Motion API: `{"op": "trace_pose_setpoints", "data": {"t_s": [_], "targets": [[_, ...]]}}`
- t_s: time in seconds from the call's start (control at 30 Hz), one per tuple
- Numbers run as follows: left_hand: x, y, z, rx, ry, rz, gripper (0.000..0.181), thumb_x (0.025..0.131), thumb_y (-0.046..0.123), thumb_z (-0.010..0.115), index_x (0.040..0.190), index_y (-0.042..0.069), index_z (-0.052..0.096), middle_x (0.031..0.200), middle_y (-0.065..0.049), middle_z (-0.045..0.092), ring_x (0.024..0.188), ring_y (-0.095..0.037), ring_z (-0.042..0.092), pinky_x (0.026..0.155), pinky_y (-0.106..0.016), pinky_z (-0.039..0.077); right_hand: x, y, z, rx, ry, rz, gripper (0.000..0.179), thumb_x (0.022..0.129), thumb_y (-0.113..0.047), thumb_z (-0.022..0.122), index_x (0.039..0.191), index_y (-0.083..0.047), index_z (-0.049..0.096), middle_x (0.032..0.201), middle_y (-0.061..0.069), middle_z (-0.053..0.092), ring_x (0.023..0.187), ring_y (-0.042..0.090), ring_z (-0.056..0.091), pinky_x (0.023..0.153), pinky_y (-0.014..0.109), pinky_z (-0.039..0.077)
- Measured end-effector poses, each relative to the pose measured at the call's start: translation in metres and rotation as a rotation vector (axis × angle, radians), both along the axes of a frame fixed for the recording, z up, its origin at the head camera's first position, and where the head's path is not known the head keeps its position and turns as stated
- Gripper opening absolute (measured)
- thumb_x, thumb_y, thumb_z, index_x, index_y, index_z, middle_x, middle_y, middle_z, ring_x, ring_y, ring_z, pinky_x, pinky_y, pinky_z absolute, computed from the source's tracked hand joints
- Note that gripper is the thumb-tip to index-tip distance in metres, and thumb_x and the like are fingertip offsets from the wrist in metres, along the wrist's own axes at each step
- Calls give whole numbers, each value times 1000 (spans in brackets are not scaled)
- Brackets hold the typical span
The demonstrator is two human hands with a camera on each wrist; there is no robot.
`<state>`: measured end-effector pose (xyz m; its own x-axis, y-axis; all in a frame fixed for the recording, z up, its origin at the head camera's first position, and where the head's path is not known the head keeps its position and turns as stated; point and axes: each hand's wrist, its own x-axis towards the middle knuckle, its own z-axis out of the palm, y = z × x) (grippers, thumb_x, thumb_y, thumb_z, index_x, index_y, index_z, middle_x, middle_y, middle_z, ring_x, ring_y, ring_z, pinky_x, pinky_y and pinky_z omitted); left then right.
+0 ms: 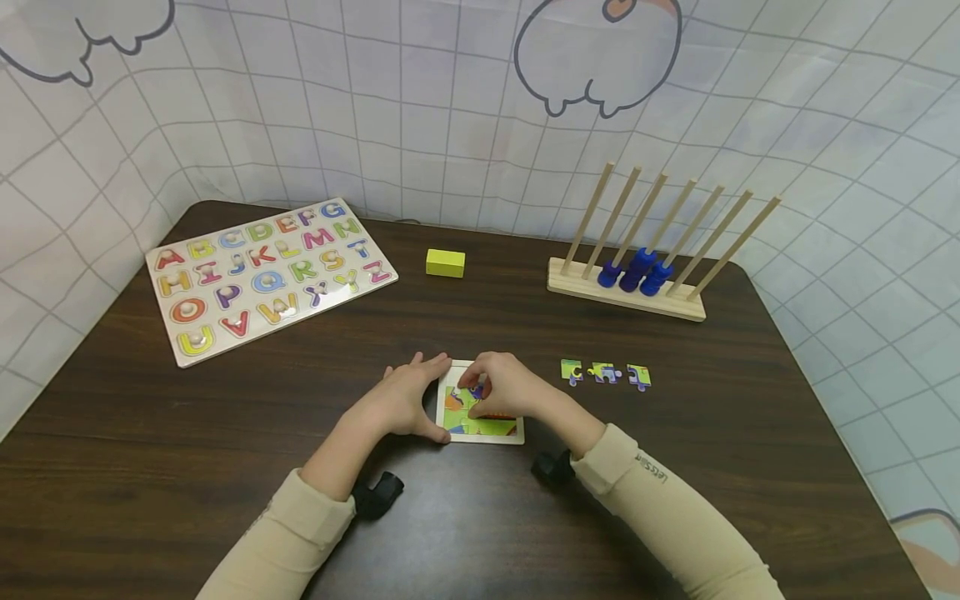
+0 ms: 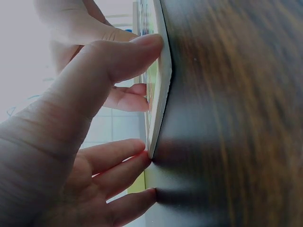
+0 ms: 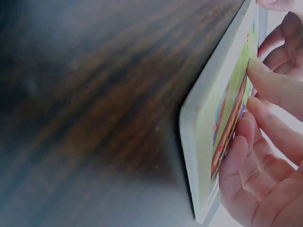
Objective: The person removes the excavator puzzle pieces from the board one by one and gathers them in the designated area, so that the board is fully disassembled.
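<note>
A small jigsaw puzzle in a pale wooden frame tray (image 1: 487, 437) lies flat on the dark table. Its picture is green with orange and blue parts. My left hand (image 1: 401, 400) spans the tray's left side, thumb at the near corner and fingers spread along the far corner; the left wrist view shows the thumb (image 2: 149, 45) touching the rim. Over the tray, my right hand (image 1: 506, 387) bends its fingers and thumb down onto a puzzle piece (image 1: 476, 392) in the picture, pinching it. The right wrist view shows fingertips (image 3: 254, 105) at the picture's surface, partly hiding it.
Three loose puzzle pieces (image 1: 604, 372) lie right of the tray. Behind stand a yellow block (image 1: 446, 264) and a wooden peg rack (image 1: 630, 297) with blue beads. An alphabet board (image 1: 247, 283) lies at the back left, near the curtain (image 1: 420, 108).
</note>
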<state>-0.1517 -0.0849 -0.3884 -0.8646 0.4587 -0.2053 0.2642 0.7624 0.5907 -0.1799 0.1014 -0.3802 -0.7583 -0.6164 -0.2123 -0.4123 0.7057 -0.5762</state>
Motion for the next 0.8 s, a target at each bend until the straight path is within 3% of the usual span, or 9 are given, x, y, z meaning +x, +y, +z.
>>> {"op": "trace_pose_setpoints", "data": {"t_s": [0.8], "targets": [[0,0,0,-1,2,-2,99,60,32,86,141,6,35,146,-9,30,135,-36,17,100,-65,12,2,-3,0,0,9,-5,32,69,-5,78,96,-5,60,86,5,55,71,15,50,61,22,44]]}}
